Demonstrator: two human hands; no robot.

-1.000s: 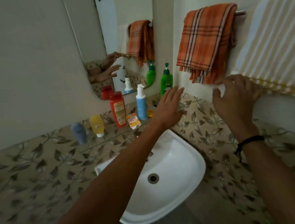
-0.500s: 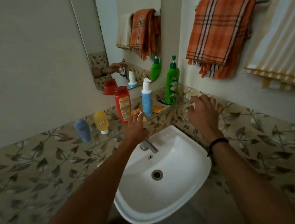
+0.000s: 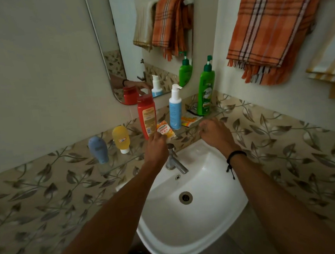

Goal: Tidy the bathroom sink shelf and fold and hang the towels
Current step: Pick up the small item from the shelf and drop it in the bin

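A glass shelf [image 3: 220, 111] above the white sink [image 3: 206, 224] carries a blue tube [image 3: 98, 149], a yellow tube [image 3: 121, 138], a red bottle [image 3: 146, 116], a blue-and-white pump bottle [image 3: 175, 110] and a green pump bottle [image 3: 206, 91]. My left hand [image 3: 157, 146] pinches a small orange-and-white Centrum packet [image 3: 163, 128] in front of the red bottle. My right hand [image 3: 215, 133] hovers at the shelf's front edge with fingers curled; I see nothing in it. An orange plaid towel [image 3: 275, 28] and a yellow striped towel [image 3: 330, 62] hang folded on the right-wall rail.
A metal tap [image 3: 174, 160] rises just below my left hand. A flat orange sachet [image 3: 189, 119] and a dark wrapper lie by the green bottle. The mirror [image 3: 145, 38] hangs above the shelf. Leaf-patterned tiles cover the lower walls.
Both hands dropped from the striped towel down to the shelf. My left hand reached the Centrum packet and closed on it; my right hand came to the shelf edge.
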